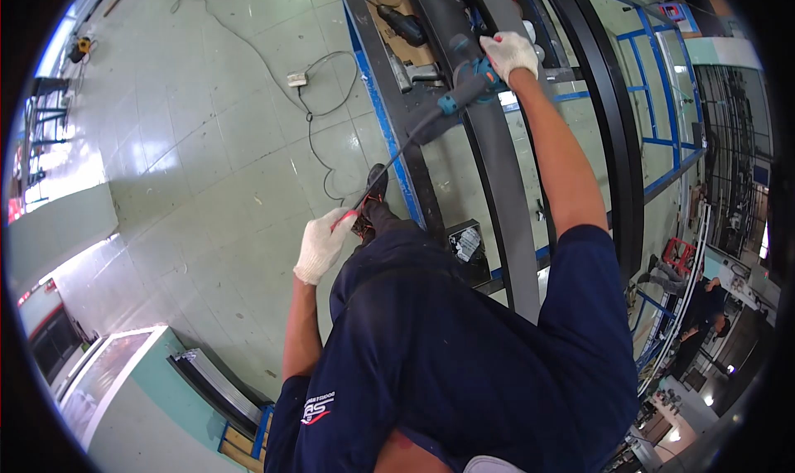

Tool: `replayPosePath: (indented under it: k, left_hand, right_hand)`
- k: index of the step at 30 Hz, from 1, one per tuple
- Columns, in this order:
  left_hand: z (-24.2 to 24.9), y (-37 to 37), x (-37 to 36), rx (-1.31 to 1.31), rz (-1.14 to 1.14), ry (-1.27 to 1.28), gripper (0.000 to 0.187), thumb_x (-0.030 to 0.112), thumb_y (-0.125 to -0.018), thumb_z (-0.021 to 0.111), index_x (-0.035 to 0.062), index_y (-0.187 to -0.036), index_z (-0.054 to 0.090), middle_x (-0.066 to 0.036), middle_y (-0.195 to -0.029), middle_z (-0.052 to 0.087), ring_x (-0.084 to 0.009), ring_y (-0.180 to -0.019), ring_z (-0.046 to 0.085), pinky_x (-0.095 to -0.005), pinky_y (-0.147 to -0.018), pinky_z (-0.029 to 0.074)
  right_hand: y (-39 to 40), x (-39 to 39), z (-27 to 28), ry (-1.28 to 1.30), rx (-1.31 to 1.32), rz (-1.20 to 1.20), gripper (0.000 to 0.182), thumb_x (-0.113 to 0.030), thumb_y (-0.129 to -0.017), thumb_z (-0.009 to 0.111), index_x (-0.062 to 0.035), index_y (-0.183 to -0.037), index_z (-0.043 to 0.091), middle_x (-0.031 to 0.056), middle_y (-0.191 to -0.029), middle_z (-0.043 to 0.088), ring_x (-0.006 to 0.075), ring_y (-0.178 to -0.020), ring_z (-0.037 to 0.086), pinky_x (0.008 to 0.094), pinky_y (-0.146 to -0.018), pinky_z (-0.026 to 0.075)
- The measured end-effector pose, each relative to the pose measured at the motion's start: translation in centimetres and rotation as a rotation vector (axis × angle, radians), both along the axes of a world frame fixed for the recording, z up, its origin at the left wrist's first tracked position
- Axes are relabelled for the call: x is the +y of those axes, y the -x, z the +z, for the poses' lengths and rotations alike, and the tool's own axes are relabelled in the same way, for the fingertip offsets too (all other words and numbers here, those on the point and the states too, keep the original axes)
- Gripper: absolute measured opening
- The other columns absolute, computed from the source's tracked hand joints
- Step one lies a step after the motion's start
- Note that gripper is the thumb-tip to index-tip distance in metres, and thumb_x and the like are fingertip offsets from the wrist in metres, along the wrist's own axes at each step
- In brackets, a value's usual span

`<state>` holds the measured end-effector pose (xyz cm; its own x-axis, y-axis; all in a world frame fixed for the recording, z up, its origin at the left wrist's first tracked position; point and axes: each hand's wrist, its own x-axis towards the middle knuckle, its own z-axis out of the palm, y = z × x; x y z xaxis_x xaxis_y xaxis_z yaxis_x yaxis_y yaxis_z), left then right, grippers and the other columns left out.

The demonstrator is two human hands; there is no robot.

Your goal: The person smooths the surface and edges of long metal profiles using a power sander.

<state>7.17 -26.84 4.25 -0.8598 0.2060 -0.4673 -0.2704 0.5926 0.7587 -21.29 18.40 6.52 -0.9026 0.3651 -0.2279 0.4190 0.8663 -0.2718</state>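
Observation:
My left hand, in a white knit glove, is closed on a dark cable with a red part at the grip. This cable runs up to a teal and dark power tool above the long dark frame bars. My right hand, gloved too, is wrapped round the head end of that tool. Beneath the tool lie padded dark bars. Another dark drill rests on brown cardboard at the top of the frame.
A blue-edged workbench frame stands beside my foot. A white plug box and looping cable lie on the tiled floor. An open black box sits by the bars. Blue racks stand at right; another person is at far right.

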Motion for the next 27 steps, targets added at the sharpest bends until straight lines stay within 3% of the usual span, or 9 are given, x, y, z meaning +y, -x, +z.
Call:
replayPosePath:
  k: [4,7,10,13,14,17,19,24,27]
  left_hand:
    - [-1.0,-1.7,-4.0,-0.093,-0.061,-0.065,0.039,0.035,-0.110,0.072,0.0009,-0.128,0.080,-0.020,-0.083,0.070,-0.0292,-0.071,0.060,-0.0419,-0.075,0.055]
    - [-3.1,-2.3,-6.3,-0.105,-0.145,-0.048,0.037,0.034,-0.109,0.072,0.0016,-0.126,0.081,-0.022,-0.086,0.073,-0.0316,-0.073,0.064,-0.0422,-0.077,0.056]
    - [-4.8,-2.4,-6.9,-0.059,-0.198,-0.061,0.037,0.033,-0.110,0.071,-0.0003,-0.119,0.083,-0.019,-0.086,0.073,-0.0231,-0.074,0.058,-0.0390,-0.076,0.054]
    - [-3.4,-1.7,-5.8,-0.103,-0.272,-0.063,0.035,0.032,-0.108,0.072,0.0004,-0.119,0.083,-0.023,-0.091,0.077,-0.0287,-0.077,0.067,-0.0407,-0.080,0.057]
    - [-4.8,-2.2,-5.6,-0.068,-0.257,-0.137,0.034,0.031,-0.106,0.073,0.0028,-0.121,0.083,-0.023,-0.101,0.081,-0.0398,-0.093,0.079,-0.0446,-0.088,0.060]
    - [-4.6,-2.5,-4.5,-0.075,-0.362,-0.116,0.033,0.032,-0.106,0.074,0.0040,-0.120,0.084,-0.022,-0.104,0.083,-0.0394,-0.097,0.080,-0.0442,-0.090,0.061]
    - [-4.2,-2.8,-4.3,-0.086,-0.395,-0.178,0.033,0.031,-0.106,0.074,0.0041,-0.121,0.084,-0.023,-0.099,0.082,-0.0354,-0.089,0.080,-0.0434,-0.086,0.061]
    - [-5.2,-4.4,-5.2,-0.084,-0.376,-0.207,0.033,0.031,-0.106,0.074,0.0024,-0.121,0.084,-0.023,-0.099,0.082,-0.0338,-0.089,0.080,-0.0427,-0.086,0.061]
    - [-5.4,-4.7,-6.2,-0.108,-0.290,-0.170,0.033,0.031,-0.106,0.076,0.0022,-0.119,0.084,-0.023,-0.100,0.082,-0.0325,-0.091,0.082,-0.0421,-0.086,0.061]
  right_hand:
    - [-6.6,1.3,-0.9,-0.067,0.024,-0.023,0.047,-0.056,-0.097,0.066,-0.0118,-0.094,0.084,0.0231,-0.106,0.081,0.0477,-0.107,0.077,0.0548,-0.094,0.061]
    - [-13.2,2.1,-0.9,-0.101,0.029,-0.064,0.048,-0.054,-0.098,0.065,-0.0096,-0.093,0.082,0.0245,-0.106,0.080,0.0489,-0.106,0.076,0.0571,-0.092,0.060]
    - [-20.1,3.0,-0.7,-0.082,0.042,-0.181,0.048,-0.052,-0.097,0.068,-0.0067,-0.088,0.079,0.0258,-0.097,0.078,0.0495,-0.099,0.075,0.0574,-0.088,0.058]
    - [-27.0,5.2,-1.6,-0.055,0.093,-0.287,0.051,-0.053,-0.098,0.071,-0.0039,-0.084,0.075,0.0273,-0.090,0.074,0.0507,-0.091,0.072,0.0579,-0.083,0.056]
    - [-29.2,5.6,-1.5,-0.041,0.089,-0.340,0.051,-0.052,-0.098,0.071,-0.0026,-0.086,0.075,0.0283,-0.090,0.072,0.0506,-0.090,0.071,0.0571,-0.082,0.055]
    - [-35.1,6.6,-1.0,-0.102,0.070,-0.410,0.051,-0.051,-0.099,0.069,-0.0002,-0.092,0.075,0.0320,-0.095,0.071,0.0540,-0.093,0.069,0.0572,-0.085,0.055]
    - [-38.3,6.8,-0.6,-0.107,0.019,-0.469,0.051,-0.051,-0.101,0.068,-0.0009,-0.096,0.077,0.0312,-0.099,0.074,0.0535,-0.099,0.071,0.0572,-0.087,0.056]
    - [-39.7,6.2,-0.7,-0.096,-0.018,-0.527,0.048,-0.049,-0.102,0.067,-0.0029,-0.095,0.078,0.0298,-0.096,0.075,0.0525,-0.097,0.073,0.0572,-0.086,0.057]
    - [-35.7,5.4,-1.2,-0.133,-0.011,-0.415,0.046,-0.047,-0.102,0.066,-0.0040,-0.093,0.078,0.0284,-0.098,0.076,0.0516,-0.098,0.074,0.0578,-0.087,0.058]
